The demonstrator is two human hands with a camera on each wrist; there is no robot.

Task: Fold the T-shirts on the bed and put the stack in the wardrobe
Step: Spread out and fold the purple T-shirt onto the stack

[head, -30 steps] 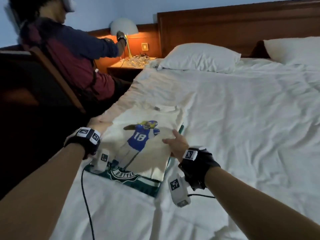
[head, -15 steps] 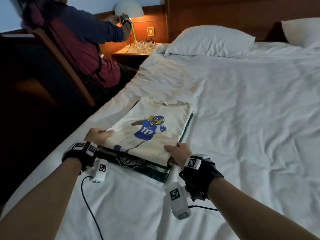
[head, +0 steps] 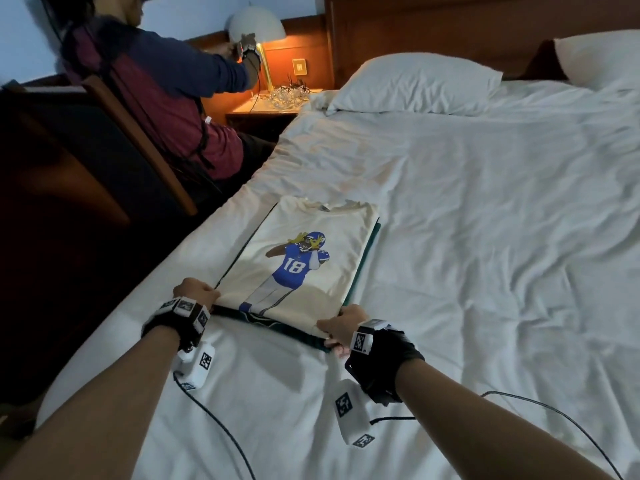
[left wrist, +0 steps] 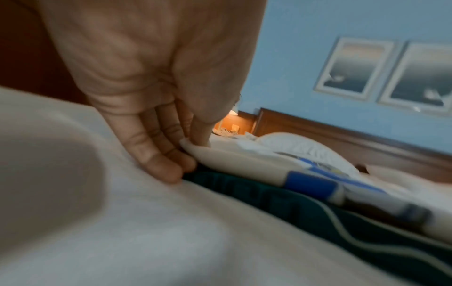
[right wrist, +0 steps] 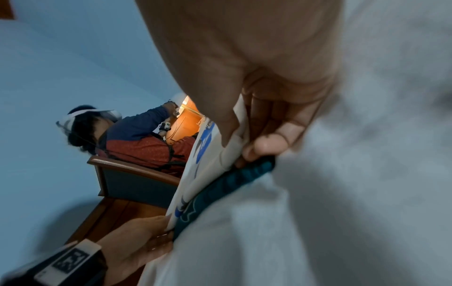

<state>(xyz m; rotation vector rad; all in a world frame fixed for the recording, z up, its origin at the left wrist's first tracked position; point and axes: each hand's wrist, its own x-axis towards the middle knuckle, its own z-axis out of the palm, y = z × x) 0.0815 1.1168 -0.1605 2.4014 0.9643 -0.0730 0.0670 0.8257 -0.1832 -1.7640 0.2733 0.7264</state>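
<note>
Both hands on the near edge of the T-shirt stack (head: 304, 258), one per corner. Left hand (head: 195, 292) pinches the near-left corner: thumb on top of the cream T-shirt (left wrist: 244, 160), fingers (left wrist: 156, 164) tucked under against the dark green T-shirt (left wrist: 257, 195). Right hand (head: 343, 329) grips the near-right corner the same way, thumb over cream, fingers (right wrist: 271, 143) curled under the green layer. Stack runs from the hands toward 12 o'clock, lying flat on the bed (head: 485, 237), cream shirt with the blue #18 player print on top, green edge showing along the near and right sides. Pillow (head: 415, 84) at 1 o'clock past the stack. Seated person (head: 166, 109) at 10 o'clock by the lit lamp (head: 256, 26).
</note>
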